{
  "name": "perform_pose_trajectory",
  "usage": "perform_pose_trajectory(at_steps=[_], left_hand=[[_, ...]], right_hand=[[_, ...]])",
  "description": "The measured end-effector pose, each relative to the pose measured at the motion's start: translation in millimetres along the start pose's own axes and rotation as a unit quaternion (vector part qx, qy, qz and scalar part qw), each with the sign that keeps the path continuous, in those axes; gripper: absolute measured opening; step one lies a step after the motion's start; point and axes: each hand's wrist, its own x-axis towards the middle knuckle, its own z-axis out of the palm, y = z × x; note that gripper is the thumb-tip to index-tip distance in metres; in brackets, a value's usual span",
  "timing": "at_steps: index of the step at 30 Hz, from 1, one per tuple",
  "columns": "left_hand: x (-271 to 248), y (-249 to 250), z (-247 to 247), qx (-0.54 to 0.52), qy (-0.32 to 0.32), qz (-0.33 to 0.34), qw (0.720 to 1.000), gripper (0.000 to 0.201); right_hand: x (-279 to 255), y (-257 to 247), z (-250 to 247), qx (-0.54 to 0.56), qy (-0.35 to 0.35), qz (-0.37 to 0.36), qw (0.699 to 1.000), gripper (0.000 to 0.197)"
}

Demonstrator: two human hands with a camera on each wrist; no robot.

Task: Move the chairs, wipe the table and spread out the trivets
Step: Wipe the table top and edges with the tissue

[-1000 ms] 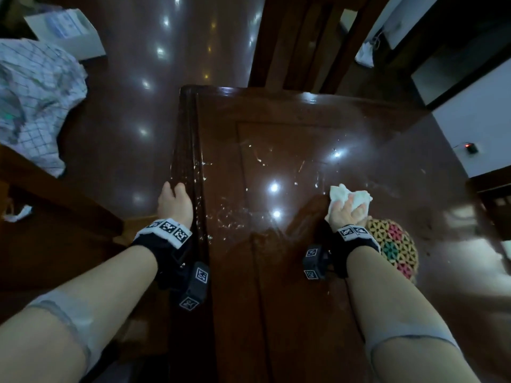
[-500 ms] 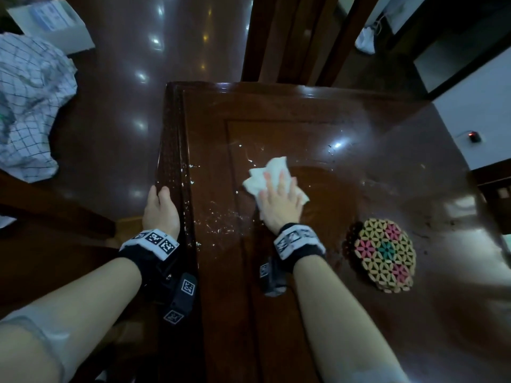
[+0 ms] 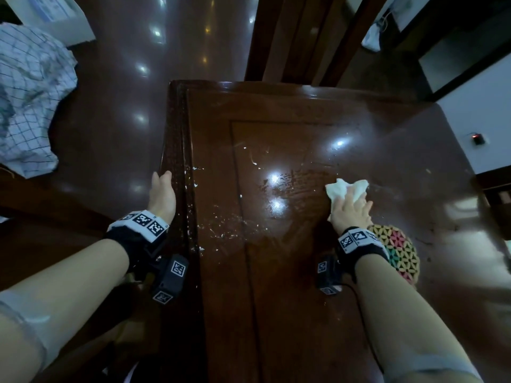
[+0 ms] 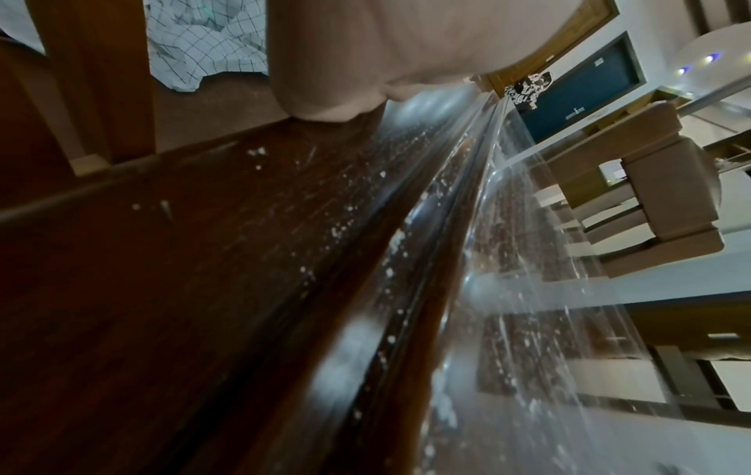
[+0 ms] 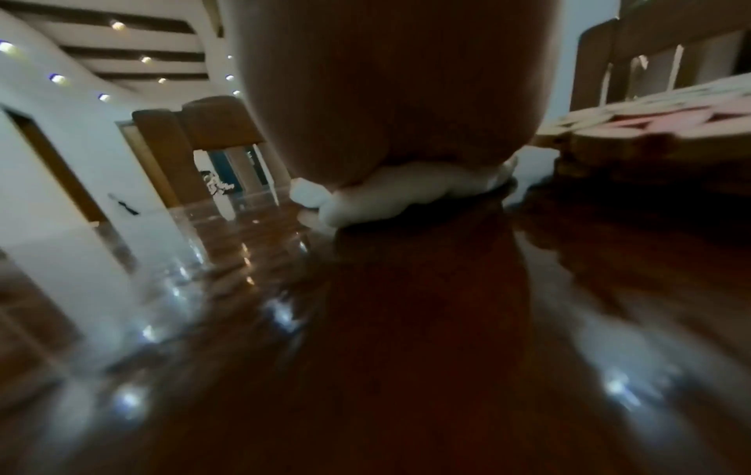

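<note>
The dark wooden table (image 3: 276, 299) is glossy, with white crumbs and smears (image 3: 221, 228) near its left side. My right hand (image 3: 349, 214) presses a white crumpled cloth (image 3: 345, 187) flat on the tabletop, fingers spread over it; the right wrist view shows the cloth (image 5: 386, 192) squeezed under the palm. A round colourful lattice trivet (image 3: 398, 252) lies just behind that hand, partly hidden by the wrist band, and it shows as the trivet (image 5: 650, 128) at the right wrist view's right. My left hand (image 3: 161, 194) rests on the table's left edge and holds nothing.
A wooden chair back (image 3: 290, 37) stands at the table's far end. A checked cloth (image 3: 27, 106) and a white box (image 3: 55, 12) lie on the floor to the left. Dark wooden furniture (image 3: 41, 217) sits close on the left, another piece (image 3: 495, 189) at the right edge.
My right hand has swept the cloth from the table's middle back to the right, beside the trivet, leaving a wet streak. The left hand has stayed on the edge.
</note>
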Motion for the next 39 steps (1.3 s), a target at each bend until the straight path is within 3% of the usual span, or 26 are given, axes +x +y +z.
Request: perform_pose_trajectory(at_steps=[4,7,10,13,17,20,22,24,26,29,31,33,36,39], left_hand=[[4.1,-2.3,-0.4,-0.006,0.004,-0.016,1.000,0.100],[0.0,3.4,2.5,-0.016,-0.005,-0.024,1.000,0.089],[1.1,2.6,4.0,-0.012,0.018,-0.017,1.000,0.074],[2.3,5.0,5.7,0.001,0.030,0.000,1.000,0.073],[7.8,1.6,1.1,-0.064,-0.018,-0.028,0.997,0.096],[84.4,-80.1,-4.0,-0.105,-0.036,-0.095,0.989,0.124],[106.8,-105.6,-2.5,-0.125,-0.049,-0.111,0.985,0.124],[98.4,-96.2,-9.6,-0.134,-0.093,-0.140,0.977,0.125],[100.6,-101.8,-12.8,-0.131,-0.110,-0.128,0.977,0.120],[55.9,-61.2,-17.3,-0.169,-0.137,-0.135,0.966,0.108],[2.5,-6.3,-21.3,-0.182,-0.161,-0.119,0.963,0.084],[-11.3,4.1,-22.6,-0.179,-0.167,-0.103,0.964,0.069],[-12.0,0.3,-29.2,-0.206,-0.117,-0.100,0.966,0.059],[-11.4,-13.8,-34.1,-0.227,-0.092,-0.111,0.963,0.059]], right_hand=[[28.1,-22.6,-13.2,-0.009,0.001,-0.018,1.000,0.055],[47.1,-50.5,-16.6,-0.035,-0.007,-0.053,0.998,0.055],[45.6,-87.4,-3.0,-0.067,-0.012,-0.134,0.989,0.060],[17.7,-134.1,22.2,-0.087,-0.035,-0.239,0.966,0.071],[-48.4,-176.9,48.4,-0.107,-0.075,-0.352,0.927,0.056],[-83.9,-180.7,57.1,-0.059,-0.120,-0.395,0.909,0.052],[-91.5,-175.0,53.9,0.012,-0.144,-0.390,0.909,0.049],[-84.8,-160.5,46.4,0.057,-0.102,-0.345,0.931,0.048],[-63.1,-136.0,42.1,-0.001,-0.017,-0.271,0.963,0.050],[-24.7,-114.9,35.3,-0.101,-0.030,-0.211,0.972,0.068],[-2.5,-126.3,35.3,-0.097,-0.036,-0.211,0.972,0.068],[7.7,-153.7,30.0,-0.104,-0.036,-0.244,0.963,0.069],[19.3,-205.8,29.7,-0.124,-0.051,-0.296,0.946,0.071],[15.3,-253.0,48.6,-0.168,-0.064,-0.392,0.902,0.091]])
